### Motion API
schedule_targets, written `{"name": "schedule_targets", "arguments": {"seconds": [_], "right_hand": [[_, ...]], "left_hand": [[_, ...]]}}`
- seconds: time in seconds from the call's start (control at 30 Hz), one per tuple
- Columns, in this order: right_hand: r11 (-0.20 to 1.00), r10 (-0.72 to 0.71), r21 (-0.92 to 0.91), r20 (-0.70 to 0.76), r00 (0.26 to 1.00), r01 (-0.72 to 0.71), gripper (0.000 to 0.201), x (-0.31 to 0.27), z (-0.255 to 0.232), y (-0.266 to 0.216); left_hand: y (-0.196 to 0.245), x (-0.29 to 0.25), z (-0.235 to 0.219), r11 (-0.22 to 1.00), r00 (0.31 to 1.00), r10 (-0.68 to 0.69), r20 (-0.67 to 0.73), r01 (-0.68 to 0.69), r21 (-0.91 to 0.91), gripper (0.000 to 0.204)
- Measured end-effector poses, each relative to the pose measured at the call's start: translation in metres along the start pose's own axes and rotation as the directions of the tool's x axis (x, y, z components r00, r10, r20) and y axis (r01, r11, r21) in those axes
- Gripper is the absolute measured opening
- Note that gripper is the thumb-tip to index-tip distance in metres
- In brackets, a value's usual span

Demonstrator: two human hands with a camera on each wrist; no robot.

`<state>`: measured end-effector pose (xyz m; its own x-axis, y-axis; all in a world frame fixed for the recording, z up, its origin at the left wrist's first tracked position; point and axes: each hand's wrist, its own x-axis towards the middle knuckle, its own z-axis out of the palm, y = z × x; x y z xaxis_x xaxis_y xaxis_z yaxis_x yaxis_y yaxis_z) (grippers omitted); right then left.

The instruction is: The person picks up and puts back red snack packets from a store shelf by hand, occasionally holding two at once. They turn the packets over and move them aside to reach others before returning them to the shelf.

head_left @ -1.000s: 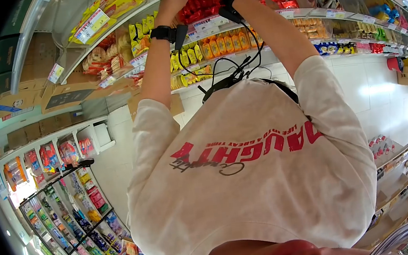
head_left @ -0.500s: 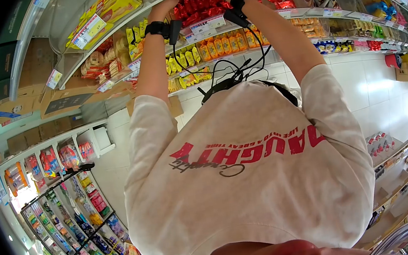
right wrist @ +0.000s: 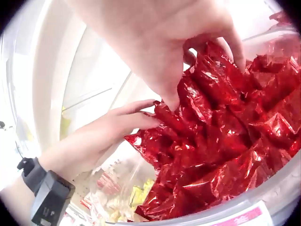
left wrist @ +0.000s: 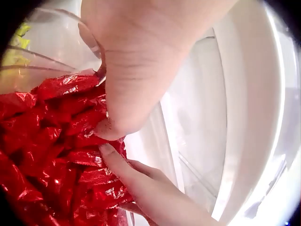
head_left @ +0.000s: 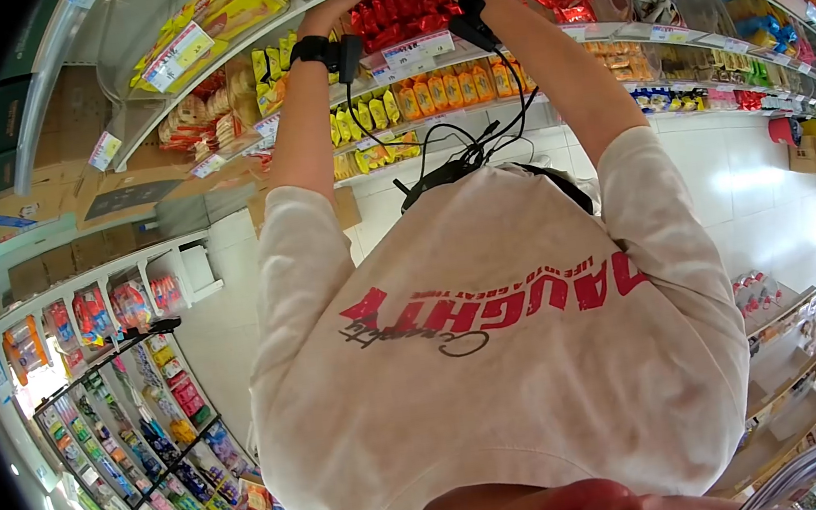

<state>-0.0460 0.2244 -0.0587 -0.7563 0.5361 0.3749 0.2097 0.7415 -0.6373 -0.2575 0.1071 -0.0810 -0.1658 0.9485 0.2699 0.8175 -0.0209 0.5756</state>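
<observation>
Both hands reach into a clear-sided bin heaped with shiny red foil packets (right wrist: 216, 127) on a shelf. My right hand (right wrist: 155, 42) comes over the heap from above, thumb on the near side and fingers curled over the far side, gripping packets between them. At the heap's left end, my left hand (right wrist: 101, 134) holds the edge packets with thumb and fingers. The left wrist view shows the left thumb (left wrist: 117, 117) pressed against red foil, close to the right hand (left wrist: 155, 188). Part of the left fingers is hidden behind the hand.
A price label (head_left: 418, 50) is fixed to the shelf edge below the bin. Yellow packs (head_left: 211, 26) lie to the left; orange packs (head_left: 445, 90) fill the shelf beneath. Black cables (head_left: 486, 140) hang between the forearms. Cardboard boxes (head_left: 69, 198) stand at left.
Both hands have moved slightly apart within the bin, the left one leftward and the right one a little rightward, so more red packets show between them. During the last half second they barely moved.
</observation>
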Motion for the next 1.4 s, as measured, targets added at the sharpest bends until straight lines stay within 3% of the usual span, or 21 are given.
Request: {"name": "schedule_targets", "arguments": {"seconds": [0.03,0.13,0.27,0.33,0.37,0.47,0.57,0.67,0.77,0.8,0.87,0.9,0.93,1.07,1.17,1.27,1.37,1.4], "right_hand": [[1.0,0.001,0.022,0.024,1.0,-0.001,0.068,0.0,-0.001,-0.002],[0.991,0.004,0.134,0.119,0.993,-0.02,0.068,-0.002,-0.011,-0.01],[0.917,0.028,0.369,0.318,0.948,-0.151,0.069,-0.008,-0.034,-0.022],[0.994,0.061,0.065,0.333,0.941,-0.088,0.071,-0.019,-0.06,-0.037],[0.943,-0.188,-0.25,0.148,0.971,0.22,0.075,-0.021,-0.044,-0.012],[0.882,-0.332,-0.365,-0.028,0.943,0.3,0.074,-0.026,-0.018,0.031],[0.849,-0.246,-0.459,0.098,0.964,0.264,0.075,-0.024,-0.019,0.034],[0.834,-0.247,-0.49,0.079,0.966,0.253,0.073,-0.024,-0.018,0.031],[0.812,-0.295,-0.556,-0.127,0.947,0.179,0.065,-0.021,0.003,0.049],[0.775,-0.341,-0.594,-0.109,0.934,0.214,0.06,-0.016,0.01,0.061],[0.695,-0.421,-0.664,-0.065,0.905,0.276,0.051,-0.009,0.02,0.081],[0.791,-0.36,-0.565,-0.118,0.925,0.236,0.047,-0.008,0.016,0.076],[0.869,-0.294,-0.454,-0.16,0.942,0.194,0.043,-0.004,0.004,0.062],[0.985,-0.17,-0.037,-0.176,0.969,0.166,0.031,-0.01,-0.026,0.015],[0.969,-0.053,-0.237,0.062,0.997,0.066,0.03,0.001,-0.008,0.049],[0.977,-0.046,-0.198,0.157,0.986,0.077,0.032,-0.009,-0.021,0.042],[0.995,0.052,-0.103,0.53,0.846,0.004,0.037,-0.009,-0.045,0.043],[0.992,0.034,-0.12,0.515,0.856,0.033,0.039,-0.01,-0.046,0.048]], "left_hand": [[-0.004,-0.009,0.0,0.988,1.0,0.009,-0.008,-0.01,-0.152,0.063],[-0.003,-0.005,-0.012,0.988,0.98,-0.152,0.129,0.153,0.003,0.066],[0.005,-0.014,-0.015,0.994,0.991,-0.109,0.075,0.107,0.019,0.067],[0.005,-0.017,-0.015,0.996,0.995,-0.089,0.038,0.089,0.003,0.067],[0.005,-0.017,-0.015,0.997,0.996,-0.083,0.022,0.083,-0.007,0.067],[0.006,-0.018,-0.016,0.996,0.997,-0.077,-0.013,0.076,-0.051,0.067],[0.006,-0.021,-0.019,0.989,0.996,-0.082,-0.042,0.076,-0.126,0.067],[0.008,-0.024,-0.024,0.955,0.993,-0.109,-0.046,0.092,-0.281,0.067],[0.012,-0.029,-0.036,0.834,0.986,-0.147,0.076,0.165,-0.527,0.067],[0.013,-0.029,-0.042,0.772,0.979,-0.152,0.134,0.202,-0.603,0.067],[0.014,-0.03,-0.053,0.855,0.935,-0.19,0.3,0.308,-0.418,0.066],[0.016,-0.031,-0.06,0.936,0.887,-0.256,0.385,0.326,-0.13,0.065],[0.02,-0.034,-0.065,0.939,0.828,-0.344,0.442,0.3,0.167,0.065],[0.036,-0.035,-0.062,0.963,0.911,-0.227,0.345,0.157,0.22,0.068],[0.025,-0.033,-0.045,0.972,0.962,-0.148,0.23,0.099,0.212,0.068],[0.018,-0.031,-0.038,0.974,0.978,-0.119,0.17,0.082,0.21,0.068],[0.014,-0.031,-0.034,0.974,0.983,-0.116,0.144,0.085,0.21,0.069],[0.014,-0.03,-0.033,0.975,0.984,-0.114,0.139,0.084,0.207,0.069]]}}
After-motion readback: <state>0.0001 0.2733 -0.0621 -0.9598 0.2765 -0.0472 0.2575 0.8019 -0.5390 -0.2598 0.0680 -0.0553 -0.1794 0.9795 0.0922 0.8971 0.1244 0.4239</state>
